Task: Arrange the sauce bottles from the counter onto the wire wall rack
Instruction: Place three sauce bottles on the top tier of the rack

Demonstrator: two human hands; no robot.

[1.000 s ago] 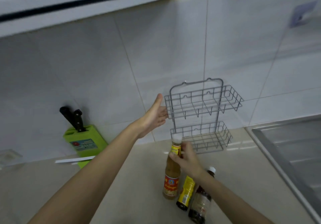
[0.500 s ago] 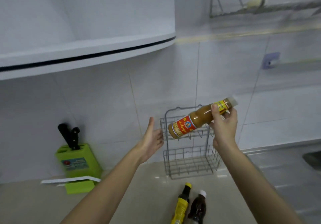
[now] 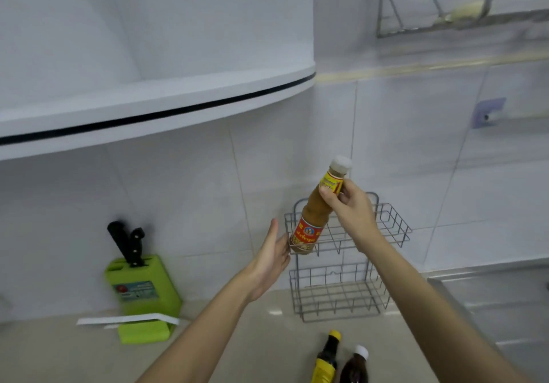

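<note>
My right hand (image 3: 349,210) grips the neck of a tan sauce bottle (image 3: 315,216) with a red and yellow label and a white cap. The bottle is nearly upright, its base inside the left end of the top basket of the grey wire wall rack (image 3: 389,228). My left hand (image 3: 271,256) is open, palm against the rack's left edge beside the bottle's base. The rack's lower basket (image 3: 335,296) holds nothing. On the counter below stand a yellow-labelled dark bottle (image 3: 326,357) and a dark brown bottle with a white cap (image 3: 356,366).
A green knife block (image 3: 142,290) with black-handled knives stands at the left against the tiled wall, with a white strip lying at its foot. A white shelf (image 3: 154,106) juts out overhead. A steel sink (image 3: 490,293) lies at the right, and a metal rack hangs at the upper right.
My right hand lifted the tan bottle from the counter, swung it from lying sideways to nearly upright and lowered its base into the rack's top basket. My left hand stayed by the rack.
</note>
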